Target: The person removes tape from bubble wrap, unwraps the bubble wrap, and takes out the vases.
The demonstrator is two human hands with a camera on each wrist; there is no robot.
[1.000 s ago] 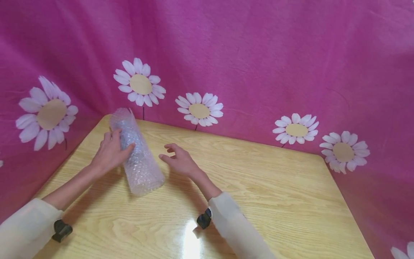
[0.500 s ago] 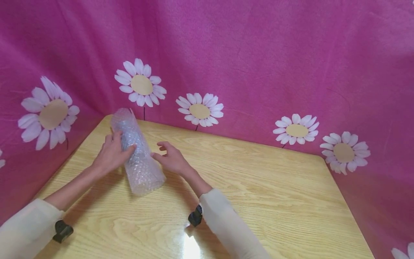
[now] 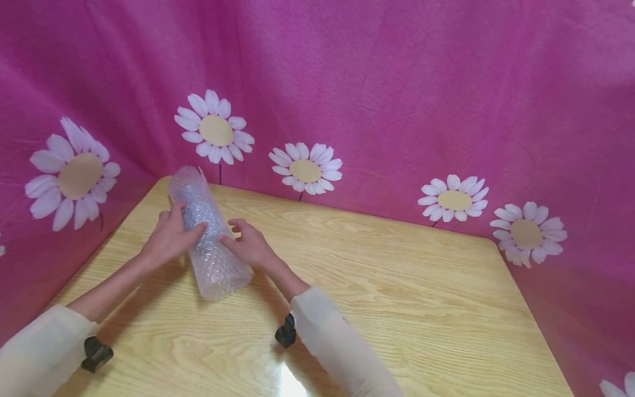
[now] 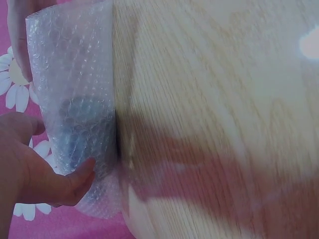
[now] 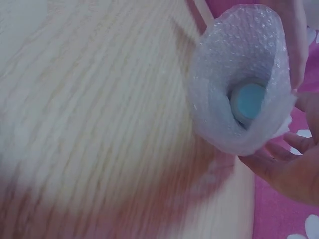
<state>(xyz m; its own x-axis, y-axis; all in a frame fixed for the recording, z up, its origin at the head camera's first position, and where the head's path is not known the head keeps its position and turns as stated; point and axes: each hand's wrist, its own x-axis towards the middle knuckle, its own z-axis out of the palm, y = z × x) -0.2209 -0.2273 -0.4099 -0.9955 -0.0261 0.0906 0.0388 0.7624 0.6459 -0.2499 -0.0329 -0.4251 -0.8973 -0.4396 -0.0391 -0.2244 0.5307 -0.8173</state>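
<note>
While the left hand [image 3: 168, 235] grips a bubble-wrapped roll [image 3: 213, 258] lying on the left of the table [image 3: 397, 292] and the right hand [image 3: 251, 246] touches its right side with relaxed fingers, light, even pressure should steady without crushing it.

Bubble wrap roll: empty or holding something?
Not empty: the right wrist view, looking into the open-ended bubble wrap, shows an object with a round pale-blue end inside.
</note>
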